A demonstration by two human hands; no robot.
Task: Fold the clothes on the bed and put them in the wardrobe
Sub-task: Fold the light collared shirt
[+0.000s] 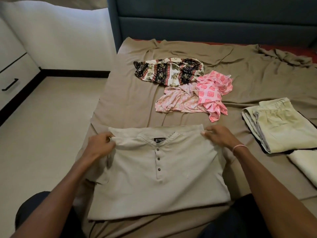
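A beige button-neck shirt (159, 182) lies front-up on the bed's near edge, its collar facing away from me. My left hand (100, 146) pinches the shirt's left shoulder. My right hand (218, 137) grips its right shoulder, a pink band on the wrist. Farther up the bed lie an unfolded elephant-print garment (169, 72) and crumpled pink patterned clothes (197, 97). At the right sit folded pale green trousers (281, 124) and another folded pale piece (305, 164).
A brown sheet (127, 93) covers the bed, wrinkled towards the blue padded headboard (205, 19). White drawers with a black handle (10, 85) stand at the far left across a strip of pale floor (48, 127). My dark-clothed knees are at the frame's bottom.
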